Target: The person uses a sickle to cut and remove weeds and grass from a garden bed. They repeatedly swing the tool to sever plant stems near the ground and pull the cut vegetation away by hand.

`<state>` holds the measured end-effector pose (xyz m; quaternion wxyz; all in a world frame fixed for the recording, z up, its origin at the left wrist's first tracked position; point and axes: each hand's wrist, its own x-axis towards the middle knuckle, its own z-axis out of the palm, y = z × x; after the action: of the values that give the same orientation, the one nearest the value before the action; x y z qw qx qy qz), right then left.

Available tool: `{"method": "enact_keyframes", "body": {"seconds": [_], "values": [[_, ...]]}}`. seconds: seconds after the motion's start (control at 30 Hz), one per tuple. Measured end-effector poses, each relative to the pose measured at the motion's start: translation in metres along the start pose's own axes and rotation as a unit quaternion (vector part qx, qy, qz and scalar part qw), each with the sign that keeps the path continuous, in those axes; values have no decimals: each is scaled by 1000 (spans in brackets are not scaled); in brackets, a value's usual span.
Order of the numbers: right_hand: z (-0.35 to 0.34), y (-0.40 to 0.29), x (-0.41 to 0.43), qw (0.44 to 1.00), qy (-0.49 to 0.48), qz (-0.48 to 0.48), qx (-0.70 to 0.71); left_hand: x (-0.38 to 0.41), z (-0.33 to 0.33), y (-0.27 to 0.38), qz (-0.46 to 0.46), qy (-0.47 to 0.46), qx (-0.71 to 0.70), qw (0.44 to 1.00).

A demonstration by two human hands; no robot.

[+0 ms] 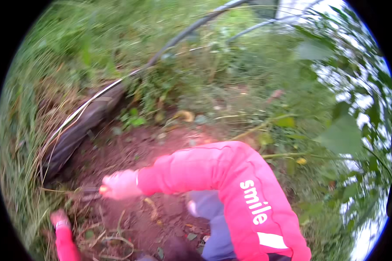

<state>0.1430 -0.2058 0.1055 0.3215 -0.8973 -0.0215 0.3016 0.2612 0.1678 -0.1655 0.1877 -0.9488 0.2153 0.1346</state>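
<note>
My right hand reaches left over bare reddish soil, closed around a bladed hand tool. An orange bit of its handle shows by the fingers, and its grey blade points left, blurred. Lower and further left, my left hand is at the edge of long green grass. Blur hides its fingers, so whether it grips any stems cannot be told. Both arms wear bright pink sleeves; the right one bears white lettering. Cut or loose stalks lie on the soil below the hands.
A dark plastic-like roll or sheet lies along the grass at left, with pale dry stems across it. A grey curved pipe arches above it. Broad-leaved plants hang at right. My bent leg is below the right arm.
</note>
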Motion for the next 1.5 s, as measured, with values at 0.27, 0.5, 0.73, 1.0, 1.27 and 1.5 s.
{"method": "enact_keyframes", "body": {"seconds": [0.27, 0.5, 0.73, 1.0, 1.27, 1.5], "values": [[41, -6, -61, 997, -20, -68, 40, 3, 98, -90, 88, -82, 177, 977], [66, 22, -24, 980, -14, -199, 5, -36, 32, -78, -24, -54, 10, 998], [77, 59, -51, 987, -83, 119, 68, -99, -74, -12, -127, -5, -246, 961], [20, -36, 5, 889, -65, 144, 429, -152, -85, -18, -283, 144, -465, 827], [-24, -75, 53, 846, -133, 131, 499, -163, -115, 2, -24, 7, -204, 979], [-3, -99, 86, 780, -105, 170, 593, -164, -225, -16, 237, 149, -356, 891]]}}
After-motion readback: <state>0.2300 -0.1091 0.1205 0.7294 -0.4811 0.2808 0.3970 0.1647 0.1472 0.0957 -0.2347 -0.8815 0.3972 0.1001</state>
